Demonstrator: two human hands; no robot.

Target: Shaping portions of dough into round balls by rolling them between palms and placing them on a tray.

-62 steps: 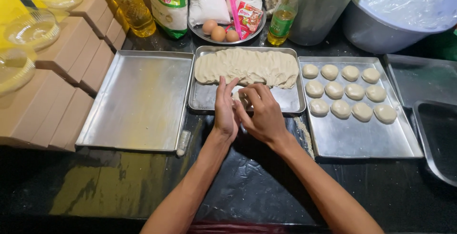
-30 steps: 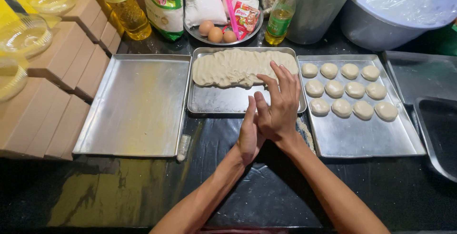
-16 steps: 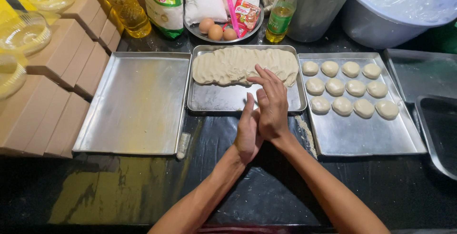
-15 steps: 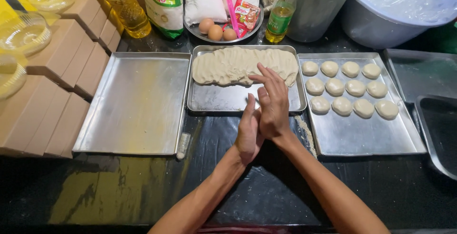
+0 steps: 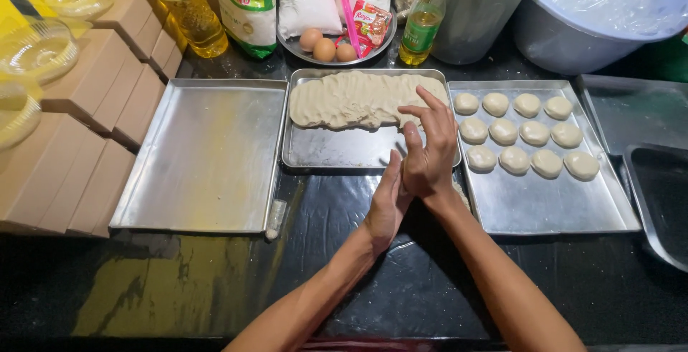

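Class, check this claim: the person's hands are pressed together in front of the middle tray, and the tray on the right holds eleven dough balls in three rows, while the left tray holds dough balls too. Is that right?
Not quite. In the head view the left tray is bare metal, with no dough on it. The rest stands: the left hand and right hand are pressed together in front of the middle tray, and the right tray holds eleven dough balls in three rows.

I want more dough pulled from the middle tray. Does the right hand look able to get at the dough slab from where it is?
Probably yes. The right hand hovers over the middle tray, its fingertips near the dough slab, nothing between them.
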